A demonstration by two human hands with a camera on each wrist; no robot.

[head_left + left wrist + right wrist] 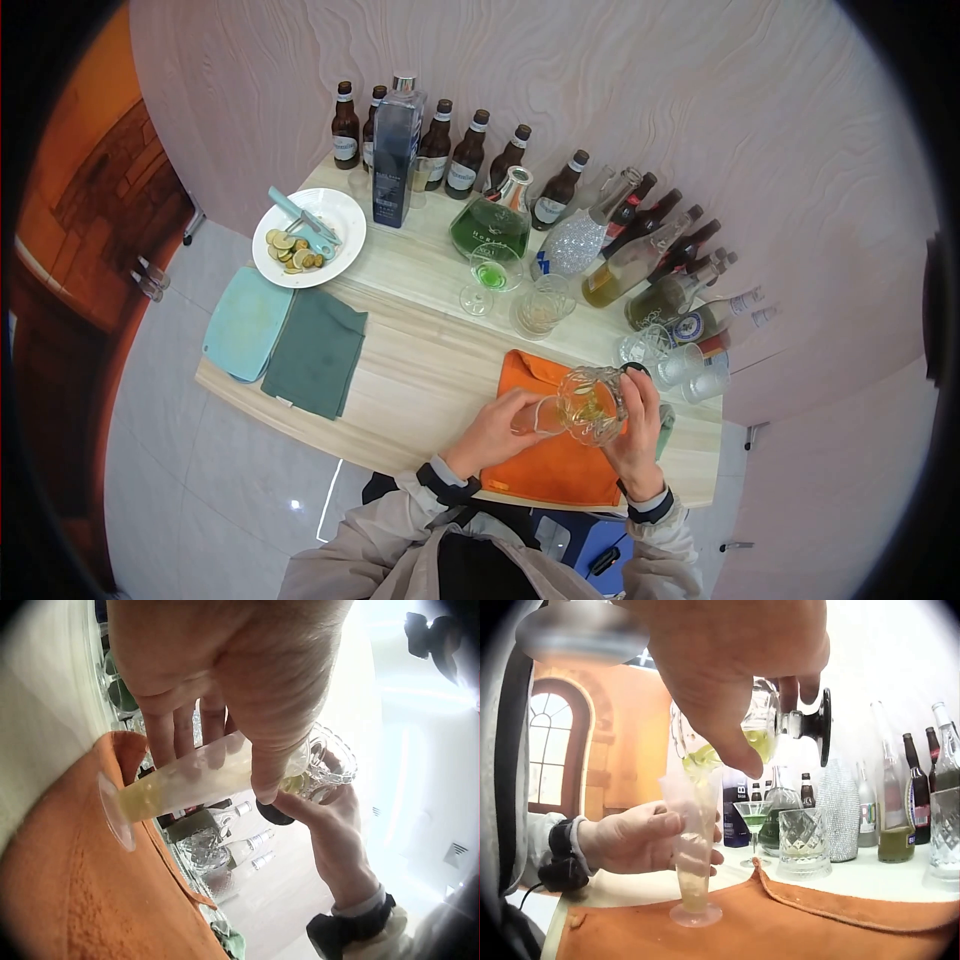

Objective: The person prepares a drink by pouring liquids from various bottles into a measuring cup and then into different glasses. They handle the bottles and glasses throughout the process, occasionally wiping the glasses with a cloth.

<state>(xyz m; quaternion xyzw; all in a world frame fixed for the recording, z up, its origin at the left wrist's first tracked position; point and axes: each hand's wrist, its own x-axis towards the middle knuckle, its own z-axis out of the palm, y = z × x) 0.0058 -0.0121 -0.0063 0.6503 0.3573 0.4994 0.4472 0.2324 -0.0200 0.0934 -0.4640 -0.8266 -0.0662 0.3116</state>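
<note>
Tilted in my right hand [634, 425] is a clear scalloped glass [592, 405] with a short stem and dark foot, holding yellow-green liquid and pieces. Its rim meets the mouth of a tall, flared, frosted glass [694, 851], which my left hand [641, 838] grips around the side. Yellowish liquid fills the lower part of the frosted glass [176, 784], whose round base is over an orange cloth [540, 470]. In the left wrist view the right hand [337, 840] is beyond the frosted glass, fingers around the scalloped glass [330, 761].
Brown bottles [467, 160], a tall blue bottle [393, 160] and a green decanter [490, 230] line the table's back. Nearer stand a green-filled stemmed glass [490, 275] and cut tumblers [540, 308]. At left are a plate [345, 210] with lime pieces, a light-blue board [245, 320] and a green cloth [315, 350].
</note>
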